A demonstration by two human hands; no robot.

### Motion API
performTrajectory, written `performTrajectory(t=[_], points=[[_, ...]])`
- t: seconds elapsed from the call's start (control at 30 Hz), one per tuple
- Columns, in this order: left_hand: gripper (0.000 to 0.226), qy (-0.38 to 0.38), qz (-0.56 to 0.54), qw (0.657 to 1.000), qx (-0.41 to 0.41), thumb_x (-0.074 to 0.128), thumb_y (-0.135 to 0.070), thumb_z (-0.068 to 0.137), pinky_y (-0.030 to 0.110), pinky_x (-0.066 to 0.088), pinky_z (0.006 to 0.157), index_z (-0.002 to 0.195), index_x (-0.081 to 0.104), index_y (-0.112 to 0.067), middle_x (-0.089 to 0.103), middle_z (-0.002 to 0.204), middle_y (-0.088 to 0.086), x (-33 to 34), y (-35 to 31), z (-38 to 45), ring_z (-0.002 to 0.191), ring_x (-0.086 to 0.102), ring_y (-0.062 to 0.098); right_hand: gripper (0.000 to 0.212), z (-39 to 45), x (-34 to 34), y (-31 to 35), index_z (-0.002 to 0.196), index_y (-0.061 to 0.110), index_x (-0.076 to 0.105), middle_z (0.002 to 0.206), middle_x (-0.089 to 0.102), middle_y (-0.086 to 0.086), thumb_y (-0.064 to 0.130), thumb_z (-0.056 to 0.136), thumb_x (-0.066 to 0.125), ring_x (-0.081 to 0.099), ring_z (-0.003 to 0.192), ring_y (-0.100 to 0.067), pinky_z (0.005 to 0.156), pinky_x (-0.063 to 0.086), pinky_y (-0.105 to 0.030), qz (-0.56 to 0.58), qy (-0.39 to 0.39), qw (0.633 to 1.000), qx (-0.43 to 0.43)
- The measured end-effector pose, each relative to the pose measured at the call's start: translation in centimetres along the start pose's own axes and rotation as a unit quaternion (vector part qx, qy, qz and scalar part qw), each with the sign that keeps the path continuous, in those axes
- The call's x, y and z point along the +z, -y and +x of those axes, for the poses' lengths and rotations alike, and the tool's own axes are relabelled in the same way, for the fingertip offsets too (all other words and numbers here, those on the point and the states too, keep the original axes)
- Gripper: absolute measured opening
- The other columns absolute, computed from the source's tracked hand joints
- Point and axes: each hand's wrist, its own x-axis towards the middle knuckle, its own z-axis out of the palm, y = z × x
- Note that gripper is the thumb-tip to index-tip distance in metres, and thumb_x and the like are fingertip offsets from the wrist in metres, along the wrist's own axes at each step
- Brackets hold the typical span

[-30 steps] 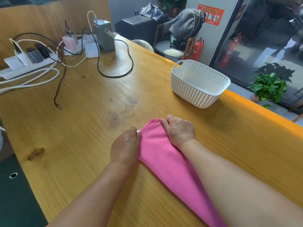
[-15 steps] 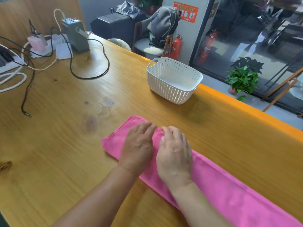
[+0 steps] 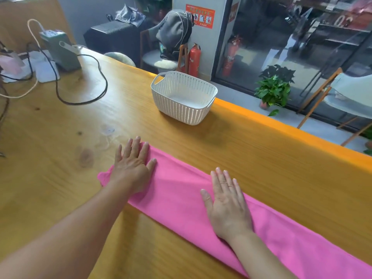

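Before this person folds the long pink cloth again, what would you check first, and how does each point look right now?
1. The long pink cloth lies as a flat strip on the wooden table: ok.
2. The left hand lies flat on the cloth's near end: ok.
3. The right hand lies flat further along it: ok.
4. The white perforated plastic basket stands empty, apart from the cloth: ok.
5. The cloth's other end is lined up: cannot tell, it runs out of view.
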Motion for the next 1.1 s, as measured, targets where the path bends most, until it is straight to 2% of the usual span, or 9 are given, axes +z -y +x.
performTrajectory(t=[0.1,0.2,0.27,0.47,0.57,0.67,0.8,0.97,1.1], points=[[0.067,-0.081,-0.045,0.99,0.103,-0.004,-0.052,0.093,0.04,-0.019,0.117,0.152,-0.012,-0.023,-0.029,0.156,-0.001,0.2,-5.2,-2.8,0.142,-0.03,0.015,0.066,-0.2,0.8,0.4,0.155,0.016,0.023,0.163,0.017,0.003,0.051,0.1,0.014,0.009,0.151,-0.012,0.12,-0.001,-0.032,0.027,-0.074,0.997,-0.002],[0.073,-0.037,-0.053,0.973,0.222,-0.01,-0.057,0.087,0.035,-0.017,0.118,0.152,-0.01,-0.024,-0.02,0.16,-0.004,1.8,-9.4,-6.4,0.145,-0.025,0.011,0.058,-0.7,1.4,0.4,0.153,0.016,0.029,0.16,0.026,0.002,0.043,0.102,0.022,0.018,0.15,-0.014,0.119,0.006,-0.034,0.013,-0.074,0.997,-0.015],[0.079,-0.023,-0.045,0.977,0.206,-0.009,-0.065,0.086,0.034,-0.014,0.12,0.154,-0.006,-0.025,-0.016,0.161,-0.005,2.1,-8.7,-5.8,0.147,-0.02,0.009,0.06,-0.9,1.3,0.4,0.153,0.015,0.024,0.161,0.023,0.002,0.046,0.101,0.02,0.014,0.15,-0.013,0.119,0.004,-0.033,0.01,-0.064,0.998,-0.014],[0.07,-0.011,-0.009,0.999,0.049,0.009,-0.057,0.099,0.038,-0.009,0.121,0.157,-0.002,-0.02,-0.014,0.163,0.0,0.7,-2.9,1.5,0.149,-0.014,0.013,0.077,-0.8,0.2,0.7,0.154,0.025,-0.017,0.158,-0.026,0.013,0.058,0.085,-0.015,-0.03,0.144,-0.003,0.116,-0.021,-0.029,0.006,0.014,1.0,-0.008],[0.068,-0.057,-0.029,0.998,-0.001,0.011,-0.051,0.1,0.042,-0.011,0.12,0.156,-0.008,-0.016,-0.022,0.161,0.002,0.6,-4.4,0.9,0.148,-0.02,0.016,0.07,-0.7,-0.2,0.9,0.156,0.024,-0.014,0.159,-0.024,0.012,0.057,0.095,-0.005,-0.028,0.144,-0.002,0.116,-0.02,-0.03,0.018,0.019,1.0,-0.003],[0.065,-0.141,-0.084,0.984,0.061,0.001,-0.048,0.098,0.04,-0.012,0.12,0.153,-0.011,-0.017,-0.022,0.16,0.001,1.4,-8.8,-3.4,0.147,-0.022,0.015,0.065,-1.0,-0.8,1.3,0.156,0.024,-0.012,0.162,-0.021,0.011,0.051,0.098,0.0,-0.028,0.144,-0.003,0.116,-0.022,-0.028,0.05,0.017,0.999,-0.009],[0.081,-0.061,-0.078,0.99,0.098,-0.012,-0.061,0.087,0.037,-0.012,0.12,0.154,-0.007,-0.017,-0.015,0.162,0.001,3.5,-11.7,-6.7,0.148,-0.019,0.013,0.07,-2.9,-1.3,0.9,0.157,0.023,-0.005,0.162,-0.016,0.01,0.049,0.093,-0.003,-0.024,0.146,-0.003,0.116,-0.022,-0.026,0.066,0.005,0.998,-0.008],[0.081,-0.022,-0.028,0.995,0.089,-0.003,-0.065,0.091,0.041,-0.012,0.121,0.155,-0.008,-0.016,-0.018,0.162,0.001,3.3,-11.5,-5.4,0.147,-0.021,0.015,0.073,-4.6,-1.7,-2.8,0.158,0.023,-0.001,0.165,-0.01,0.009,0.055,0.093,-0.001,-0.02,0.146,-0.001,0.116,-0.02,-0.025,0.069,-0.007,0.997,0.033],[0.077,-0.083,-0.072,0.989,0.102,-0.011,-0.06,0.088,0.037,-0.02,0.117,0.153,-0.012,-0.017,-0.024,0.159,-0.001,2.7,-15.4,-7.8,0.144,-0.026,0.013,0.065,-7.7,-3.3,-5.9,0.158,0.026,0.001,0.163,-0.01,0.013,0.052,0.099,0.008,-0.02,0.147,0.001,0.117,-0.019,-0.023,0.096,-0.041,0.994,0.041]])
